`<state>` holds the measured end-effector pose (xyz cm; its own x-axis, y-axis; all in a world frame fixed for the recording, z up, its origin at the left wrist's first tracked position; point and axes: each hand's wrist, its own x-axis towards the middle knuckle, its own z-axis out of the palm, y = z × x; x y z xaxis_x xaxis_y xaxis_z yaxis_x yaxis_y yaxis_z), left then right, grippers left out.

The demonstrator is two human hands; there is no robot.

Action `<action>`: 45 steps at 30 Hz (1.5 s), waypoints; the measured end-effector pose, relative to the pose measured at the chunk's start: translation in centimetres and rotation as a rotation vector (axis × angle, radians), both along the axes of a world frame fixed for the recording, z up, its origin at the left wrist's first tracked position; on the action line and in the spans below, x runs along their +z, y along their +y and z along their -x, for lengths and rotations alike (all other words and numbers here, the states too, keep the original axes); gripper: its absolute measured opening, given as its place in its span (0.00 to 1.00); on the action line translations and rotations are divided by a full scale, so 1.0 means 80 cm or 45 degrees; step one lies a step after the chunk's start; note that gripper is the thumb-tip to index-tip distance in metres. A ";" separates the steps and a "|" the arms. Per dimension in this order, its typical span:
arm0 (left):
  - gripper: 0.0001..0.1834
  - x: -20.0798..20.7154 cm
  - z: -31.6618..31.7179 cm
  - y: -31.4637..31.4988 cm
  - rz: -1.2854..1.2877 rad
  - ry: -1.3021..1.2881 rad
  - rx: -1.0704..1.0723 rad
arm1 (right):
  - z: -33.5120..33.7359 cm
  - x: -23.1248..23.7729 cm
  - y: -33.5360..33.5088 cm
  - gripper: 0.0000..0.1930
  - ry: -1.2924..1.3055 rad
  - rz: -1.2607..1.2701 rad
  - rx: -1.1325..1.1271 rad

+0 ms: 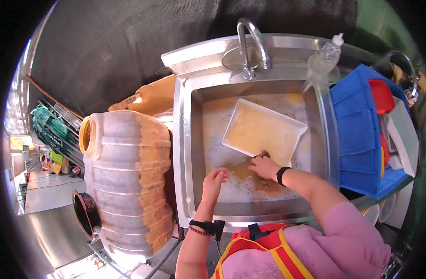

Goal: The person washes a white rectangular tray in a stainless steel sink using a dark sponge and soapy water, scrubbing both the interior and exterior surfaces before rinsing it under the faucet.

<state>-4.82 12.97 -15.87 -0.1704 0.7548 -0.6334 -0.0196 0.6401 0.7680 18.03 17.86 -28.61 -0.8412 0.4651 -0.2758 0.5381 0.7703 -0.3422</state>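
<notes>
A white rectangular tray (264, 128) lies tilted in the sink, with cloudy yellowish liquid over its bottom. My right hand (265, 168) is at the tray's near edge, its fingers closed around a small dark brown clump (265, 153), whose kind I cannot make out. Brownish water (264, 184) with pale foam surrounds the tray. Over the left part of the sink my left hand (216, 182) hovers apart from the tray. Its fingers are loosely curled and slightly apart, with nothing visible in them.
The steel sink (184, 139) has a curved faucet (255, 35) at its back. A clear squeeze bottle (328, 56) stands at the back right corner. On the right, a blue crate (355, 139) holds red and white items. A large stained plastic barrel (127, 181) lies on the left.
</notes>
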 end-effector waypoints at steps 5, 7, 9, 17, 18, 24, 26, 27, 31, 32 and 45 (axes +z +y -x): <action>0.12 -0.042 -0.009 0.021 0.240 -0.234 0.164 | 0.010 0.011 0.008 0.10 -0.388 -0.476 0.706; 0.12 -0.043 -0.023 0.031 0.269 -0.291 0.135 | 0.006 -0.014 0.018 0.11 -0.306 -0.104 0.582; 0.12 -0.041 -0.025 0.035 0.282 -0.328 0.086 | 0.016 -0.002 0.037 0.11 -0.262 0.321 0.154; 0.12 -0.024 -0.002 0.025 0.191 -0.434 0.077 | 0.040 0.069 0.180 0.14 0.340 0.789 -0.669; 0.12 -0.020 0.002 0.023 0.166 -0.417 0.063 | 0.051 0.061 0.188 0.14 0.326 0.790 -0.667; 0.13 0.001 0.020 0.002 0.094 -0.353 0.087 | 0.141 -0.018 0.146 0.16 -0.161 0.092 -0.269; 0.12 0.010 0.024 -0.006 0.088 -0.368 0.115 | 0.164 -0.053 0.130 0.14 -0.253 -0.015 -0.226; 0.12 0.013 0.029 -0.011 0.085 -0.368 0.155 | 0.174 -0.054 0.125 0.13 -0.331 -0.117 -0.172; 0.11 0.023 0.044 -0.029 0.038 -0.360 0.272 | 0.171 -0.036 0.120 0.08 -0.273 -0.262 0.071; 0.11 0.021 0.047 -0.034 0.024 -0.365 0.309 | 0.169 -0.030 0.117 0.07 -0.253 -0.232 0.153; 0.14 0.025 0.050 -0.078 -0.035 -0.310 0.254 | 0.118 0.047 0.085 0.08 -0.038 0.070 0.267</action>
<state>-8.83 6.76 -13.88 -0.1626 0.7390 -0.6537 -0.3285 0.5842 0.7421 8.61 24.63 -24.85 -0.9091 0.2643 -0.3220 0.3784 0.8472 -0.3728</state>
